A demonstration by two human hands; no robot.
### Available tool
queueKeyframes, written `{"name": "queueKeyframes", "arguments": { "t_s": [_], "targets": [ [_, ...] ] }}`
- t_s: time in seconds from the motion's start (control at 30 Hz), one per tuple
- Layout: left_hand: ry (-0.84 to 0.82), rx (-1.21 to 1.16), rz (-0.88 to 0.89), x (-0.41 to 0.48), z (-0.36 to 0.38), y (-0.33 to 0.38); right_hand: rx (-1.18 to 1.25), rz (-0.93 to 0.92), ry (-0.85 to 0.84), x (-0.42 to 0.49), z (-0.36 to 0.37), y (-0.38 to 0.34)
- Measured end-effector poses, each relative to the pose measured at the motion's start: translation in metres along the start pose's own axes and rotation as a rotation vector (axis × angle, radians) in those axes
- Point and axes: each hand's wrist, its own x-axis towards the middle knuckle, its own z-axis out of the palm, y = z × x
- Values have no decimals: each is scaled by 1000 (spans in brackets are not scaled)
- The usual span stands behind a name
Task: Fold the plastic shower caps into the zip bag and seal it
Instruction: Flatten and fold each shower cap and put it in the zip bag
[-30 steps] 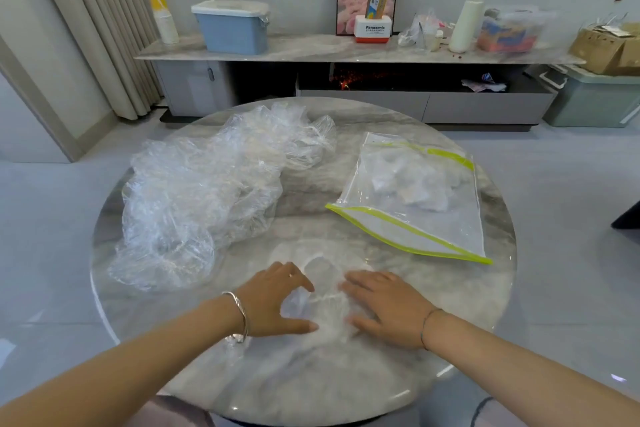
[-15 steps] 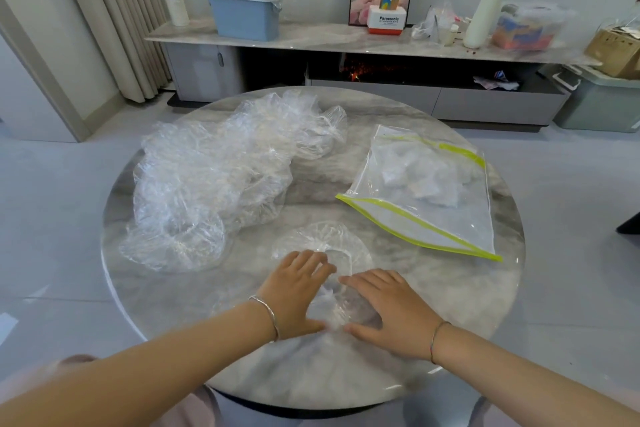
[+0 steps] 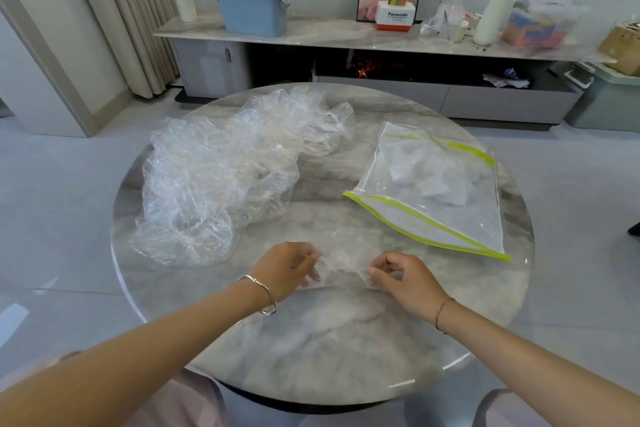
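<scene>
Since the earlier frame your palms have come up off the flattened cap, and now each hand pinches an edge of it. In the head view, your left hand (image 3: 285, 267) and right hand (image 3: 403, 276) grip opposite sides of one shower cap (image 3: 341, 258), stretched between them just above the near part of the table (image 3: 311, 350). The film is thin and slick, so a loose pinch could let it slip and spring open, undoing the fold. The pile of caps (image 3: 221, 177) sits far left; a careless sweep could drag it. The zip bag (image 3: 436, 191), far right, already holds folded caps, and its mouth looks nearly flat, so stuffing could snag.
</scene>
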Motion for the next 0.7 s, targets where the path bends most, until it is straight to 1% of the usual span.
{"name": "queueKeyframes", "arguments": {
  "t_s": [0.1,0.13,0.17,0.23,0.27,0.33,0.4,0.43,0.5,0.53,0.6,0.63,0.7],
  "targets": [
    [53,-87,-118,6,-1,-6,-41,69,28,5,4,5],
    [75,-63,-142,6,-2,-7,-71,85,35,7,4,6],
    [110,13,-140,7,-3,-8,-93,102,43,9,5,8],
    [201,257,-39,8,-2,-12,-108,130,55,12,6,9],
    [256,354,57,9,-1,-13,-108,140,60,13,7,8],
    [277,492,301,10,3,-12,-95,143,70,14,8,7],
    [217,645,502,14,10,-17,-101,148,69,16,9,7],
    [161,732,541,15,14,-21,-115,147,67,16,10,7],
    [-26,809,440,15,18,-23,-170,132,57,18,11,7],
    [-79,810,409,15,19,-25,-198,115,53,17,11,6],
    [-211,788,271,17,20,-28,-325,32,73,15,12,4],
    [-234,789,240,19,20,-29,-415,-65,115,14,12,3],
    [-242,769,212,21,19,-27,-545,-320,207,13,13,1]
  ]
}}
